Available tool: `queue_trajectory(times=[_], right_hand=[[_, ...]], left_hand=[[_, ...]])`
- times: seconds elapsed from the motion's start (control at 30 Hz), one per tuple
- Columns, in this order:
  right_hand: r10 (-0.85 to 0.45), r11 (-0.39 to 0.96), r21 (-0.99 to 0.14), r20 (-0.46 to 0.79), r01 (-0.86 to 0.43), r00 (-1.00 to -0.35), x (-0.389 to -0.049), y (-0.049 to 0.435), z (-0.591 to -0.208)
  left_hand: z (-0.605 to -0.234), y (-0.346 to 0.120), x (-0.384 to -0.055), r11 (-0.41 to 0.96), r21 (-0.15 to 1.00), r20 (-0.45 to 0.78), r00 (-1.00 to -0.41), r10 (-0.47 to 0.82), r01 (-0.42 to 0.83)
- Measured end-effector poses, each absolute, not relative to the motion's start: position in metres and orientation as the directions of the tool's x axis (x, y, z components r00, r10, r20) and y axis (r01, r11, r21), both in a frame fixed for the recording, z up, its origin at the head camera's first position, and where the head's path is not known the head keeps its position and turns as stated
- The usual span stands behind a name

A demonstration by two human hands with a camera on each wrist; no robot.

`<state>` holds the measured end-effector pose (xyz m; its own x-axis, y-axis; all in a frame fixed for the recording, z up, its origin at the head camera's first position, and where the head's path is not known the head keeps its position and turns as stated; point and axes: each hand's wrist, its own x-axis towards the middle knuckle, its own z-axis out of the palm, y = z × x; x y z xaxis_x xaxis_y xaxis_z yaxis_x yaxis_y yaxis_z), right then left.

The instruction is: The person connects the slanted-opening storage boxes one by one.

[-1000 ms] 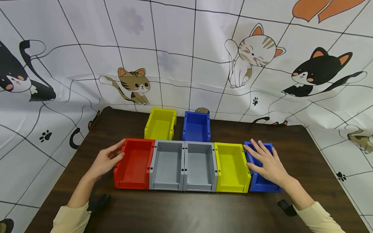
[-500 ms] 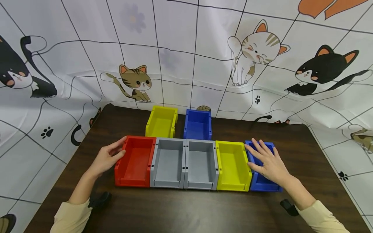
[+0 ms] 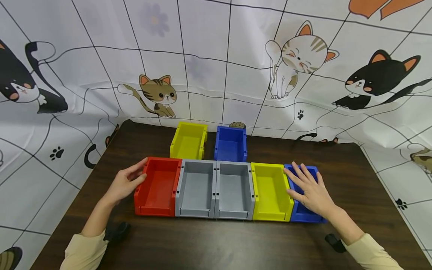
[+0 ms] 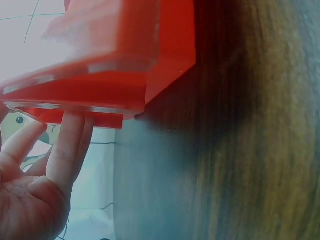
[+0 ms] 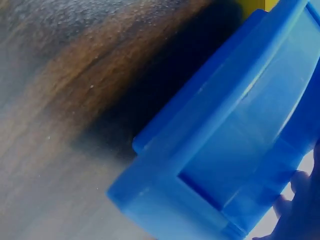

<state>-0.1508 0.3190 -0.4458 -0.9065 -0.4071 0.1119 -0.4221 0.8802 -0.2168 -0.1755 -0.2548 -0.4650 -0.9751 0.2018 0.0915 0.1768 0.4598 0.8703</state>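
Observation:
A row of plastic bins stands side by side: a red bin (image 3: 159, 187), two grey bins (image 3: 196, 191), a yellow bin (image 3: 271, 191) and a blue bin (image 3: 305, 212). My left hand (image 3: 125, 182) touches the outer left wall of the red bin; in the left wrist view its extended fingers (image 4: 67, 145) meet that red wall. My right hand (image 3: 312, 191) lies spread over the blue bin, with fingertips by the wall it shares with the yellow one. The blue bin (image 5: 235, 125) fills much of the right wrist view, where the hand is mostly hidden.
Behind the row, another yellow bin (image 3: 189, 141) and another blue bin (image 3: 231, 144) stand on the dark wooden table (image 3: 216, 243). A cat-patterned white cloth (image 3: 209, 75) hangs behind and beside the table.
The right-hand blue bin has shifted slightly left, and the gap between it and the yellow bin has narrowed. Both hands keep nearly the same pose; the head view has shifted a little.

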Motion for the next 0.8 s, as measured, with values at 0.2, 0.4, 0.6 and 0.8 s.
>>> queue_trajectory(times=[0.2, 0.4, 0.6, 0.8], right_hand=[[-0.426, 0.869, -0.247, 0.064, -0.428, -0.903, -0.153, 0.316, -0.439], [-0.406, 0.877, -0.244, 0.083, -0.414, -0.910, -0.162, 0.311, -0.418], [-0.341, 0.864, -0.352, 0.118, -0.361, -0.933, -0.179, 0.301, -0.399], [-0.315, 0.809, -0.487, 0.110, -0.328, -0.943, -0.203, 0.288, -0.388]], left_hand=[[-0.463, -0.258, -0.176, 0.472, 0.862, 0.096, -0.973, 0.208, 0.186], [-0.463, -0.256, -0.178, 0.438, 0.877, 0.111, -0.969, 0.220, 0.199], [-0.464, -0.254, -0.176, 0.437, 0.878, 0.111, -0.972, 0.207, 0.194], [-0.466, -0.255, -0.176, 0.446, 0.874, 0.109, -0.973, 0.205, 0.192]])
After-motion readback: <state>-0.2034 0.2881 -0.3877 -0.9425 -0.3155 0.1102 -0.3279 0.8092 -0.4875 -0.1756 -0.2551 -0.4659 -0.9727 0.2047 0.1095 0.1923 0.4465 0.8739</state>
